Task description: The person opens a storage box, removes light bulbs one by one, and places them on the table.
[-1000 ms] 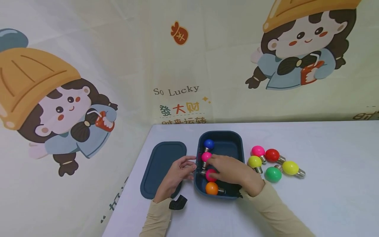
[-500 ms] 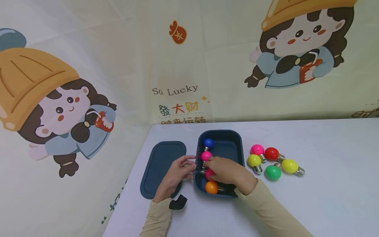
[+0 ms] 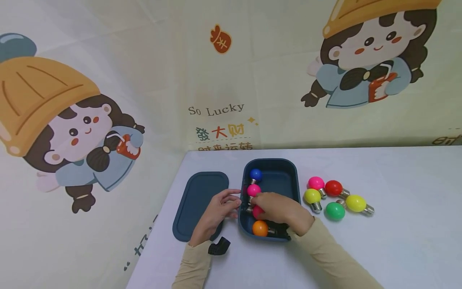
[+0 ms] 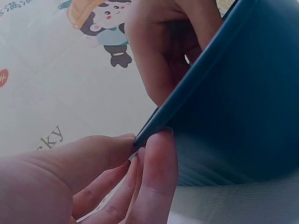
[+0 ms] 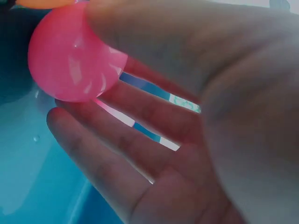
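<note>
The right hand grips a pink light bulb between thumb and fingers, low inside the navy box; that bulb lies towards 8 o'clock in the box, its screw base pointing to 9. The left hand pinches the box rim at 9 o'clock, as the left wrist view shows; the navy lid lies flat beyond it, also at 9 o'clock from the box.

Along the same side of the box, a blue bulb sits at 11 o'clock, a second pink bulb at 10 and an orange bulb near 7.

At 3 o'clock from the box, on the white tabletop, five bulbs cluster; a loose pink bulb at 10 o'clock in the group, a red bulb at 12, a yellow bulb at 9, a green bulb at 6; another yellow bulb lies between 3 and 4.
</note>
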`<state>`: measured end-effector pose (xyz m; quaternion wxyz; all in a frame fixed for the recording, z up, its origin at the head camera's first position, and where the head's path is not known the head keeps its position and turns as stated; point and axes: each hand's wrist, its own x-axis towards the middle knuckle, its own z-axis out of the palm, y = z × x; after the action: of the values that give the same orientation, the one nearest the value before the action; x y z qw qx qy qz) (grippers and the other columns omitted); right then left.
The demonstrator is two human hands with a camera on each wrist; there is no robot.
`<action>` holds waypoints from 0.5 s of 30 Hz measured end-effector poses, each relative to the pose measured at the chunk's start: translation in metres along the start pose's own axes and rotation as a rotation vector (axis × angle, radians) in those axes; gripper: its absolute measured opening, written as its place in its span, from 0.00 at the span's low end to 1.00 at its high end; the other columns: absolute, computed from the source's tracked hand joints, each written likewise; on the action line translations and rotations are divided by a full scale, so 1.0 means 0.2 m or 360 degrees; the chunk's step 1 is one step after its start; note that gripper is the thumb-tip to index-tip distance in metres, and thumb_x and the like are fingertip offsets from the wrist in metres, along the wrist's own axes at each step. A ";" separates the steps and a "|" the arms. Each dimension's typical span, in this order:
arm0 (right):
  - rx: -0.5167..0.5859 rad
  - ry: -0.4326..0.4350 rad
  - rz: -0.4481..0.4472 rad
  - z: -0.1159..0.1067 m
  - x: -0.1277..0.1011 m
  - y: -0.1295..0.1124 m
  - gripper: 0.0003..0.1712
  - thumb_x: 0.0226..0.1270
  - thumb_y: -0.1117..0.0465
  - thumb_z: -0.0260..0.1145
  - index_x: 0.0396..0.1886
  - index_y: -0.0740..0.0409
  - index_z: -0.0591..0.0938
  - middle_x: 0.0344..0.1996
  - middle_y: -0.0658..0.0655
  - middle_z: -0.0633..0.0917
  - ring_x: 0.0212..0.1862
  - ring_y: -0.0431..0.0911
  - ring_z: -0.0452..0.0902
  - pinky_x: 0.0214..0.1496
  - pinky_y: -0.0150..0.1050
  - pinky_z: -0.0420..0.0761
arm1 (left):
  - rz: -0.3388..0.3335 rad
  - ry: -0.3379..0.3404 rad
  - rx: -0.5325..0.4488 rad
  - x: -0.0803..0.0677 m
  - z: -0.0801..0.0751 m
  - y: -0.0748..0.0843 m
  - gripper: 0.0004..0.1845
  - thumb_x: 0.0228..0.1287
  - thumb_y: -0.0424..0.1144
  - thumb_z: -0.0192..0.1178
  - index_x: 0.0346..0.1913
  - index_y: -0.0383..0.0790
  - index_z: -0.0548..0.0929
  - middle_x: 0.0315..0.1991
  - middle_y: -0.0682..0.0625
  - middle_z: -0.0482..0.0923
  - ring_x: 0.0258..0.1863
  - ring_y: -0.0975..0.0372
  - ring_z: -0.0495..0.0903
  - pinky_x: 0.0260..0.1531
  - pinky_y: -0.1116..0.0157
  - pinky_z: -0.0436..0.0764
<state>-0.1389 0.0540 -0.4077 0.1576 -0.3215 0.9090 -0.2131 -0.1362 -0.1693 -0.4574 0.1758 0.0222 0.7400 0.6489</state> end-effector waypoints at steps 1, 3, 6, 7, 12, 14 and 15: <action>0.0007 0.0008 -0.0011 -0.01 0.00 0.00 0.15 0.64 0.60 0.72 0.48 0.59 0.84 0.35 0.50 0.83 0.38 0.44 0.77 0.47 0.42 0.83 | 0.0002 0.0000 -0.0003 0.00 0.00 0.00 0.23 0.68 0.40 0.64 0.64 0.39 0.76 0.49 0.38 0.80 0.36 0.60 0.81 0.35 0.67 0.86; 0.0025 0.0025 -0.0040 -0.02 -0.02 0.01 0.16 0.64 0.61 0.71 0.50 0.60 0.84 0.36 0.51 0.84 0.40 0.45 0.78 0.48 0.43 0.83 | 0.0005 0.0000 -0.0006 0.00 0.00 0.00 0.23 0.68 0.40 0.64 0.64 0.39 0.76 0.49 0.38 0.80 0.36 0.60 0.81 0.35 0.67 0.86; 0.0026 0.0068 -0.0108 -0.05 -0.04 0.02 0.16 0.64 0.61 0.71 0.50 0.60 0.84 0.41 0.53 0.85 0.44 0.46 0.80 0.51 0.44 0.84 | 0.0004 -0.0001 -0.0004 0.00 0.00 0.00 0.23 0.68 0.41 0.64 0.64 0.40 0.76 0.49 0.39 0.80 0.37 0.60 0.81 0.36 0.67 0.86; 0.0027 0.0082 -0.0129 -0.06 -0.05 0.02 0.16 0.64 0.62 0.71 0.50 0.60 0.85 0.42 0.54 0.85 0.45 0.47 0.80 0.51 0.45 0.84 | 0.0005 -0.0003 -0.0005 0.00 0.00 0.00 0.23 0.68 0.41 0.64 0.64 0.40 0.76 0.49 0.39 0.80 0.37 0.60 0.81 0.36 0.67 0.86; -0.0013 0.0169 -0.0207 -0.09 -0.08 0.03 0.18 0.62 0.62 0.73 0.52 0.60 0.85 0.47 0.57 0.85 0.50 0.50 0.82 0.52 0.45 0.85 | 0.0003 -0.0010 -0.0013 0.00 0.00 0.00 0.23 0.68 0.41 0.64 0.64 0.40 0.75 0.49 0.37 0.80 0.37 0.60 0.81 0.36 0.67 0.86; -0.0040 0.0205 -0.0229 -0.10 -0.10 0.03 0.19 0.61 0.62 0.73 0.52 0.59 0.85 0.46 0.57 0.85 0.49 0.50 0.81 0.51 0.44 0.85 | -0.0002 -0.0008 -0.0013 0.00 0.00 0.00 0.23 0.68 0.40 0.64 0.64 0.40 0.75 0.50 0.36 0.79 0.38 0.60 0.81 0.36 0.67 0.86; -0.0054 0.0222 -0.0240 -0.11 -0.11 0.04 0.19 0.61 0.62 0.74 0.53 0.58 0.85 0.46 0.56 0.85 0.49 0.49 0.81 0.50 0.43 0.85 | -0.0007 -0.0003 -0.0012 0.00 0.00 0.00 0.23 0.68 0.40 0.64 0.64 0.40 0.76 0.50 0.36 0.79 0.38 0.60 0.81 0.35 0.67 0.86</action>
<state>-0.1351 0.0799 -0.3897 0.0718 -0.3761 0.8945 -0.2308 -0.1358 -0.1689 -0.4568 0.1781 0.0207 0.7374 0.6512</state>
